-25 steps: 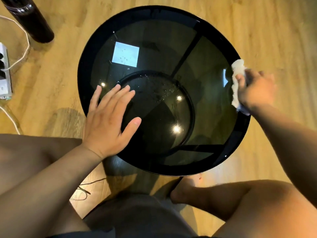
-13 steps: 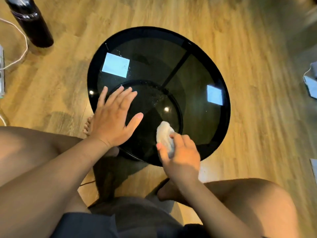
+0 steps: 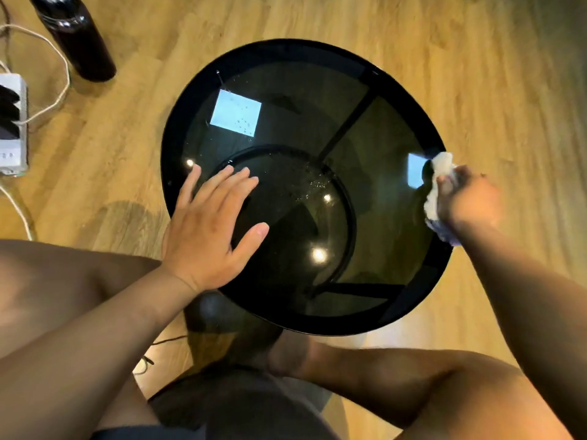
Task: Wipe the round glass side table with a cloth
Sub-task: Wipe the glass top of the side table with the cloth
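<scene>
Warm wooden floor (image 3: 460,58) fills the view, its planks running across the whole scene. On it stands the round glass side table (image 3: 286,49), a dark-tinted counter with a black rim, whose lower ring and crossbars show through the top. Pale square reflections and small bright spots of light lie on the glass, and a scatter of fine droplets or specks sits near the middle.

Bare legs of the seated person frame the near side of the counter, with dark shorts (image 3: 228,404) between them and a foot (image 3: 286,354) tucked just under the near rim.

At the far left of the floor stands a dark bottle (image 3: 79,39), upright and well apart from the counter. Beside it a white power strip (image 3: 12,122) lies at the left edge, with pale cables (image 3: 60,71) looping around it.

The left hand (image 3: 209,230) lies flat on the glass near the left rim, fingers spread and palm down, its grip released and grasping nothing. The right hand (image 3: 467,198), slightly blurred, is at the right rim with its grip clenched around the cloth (image 3: 440,173), a bunched white wad pressed against the edge of the glass.
</scene>
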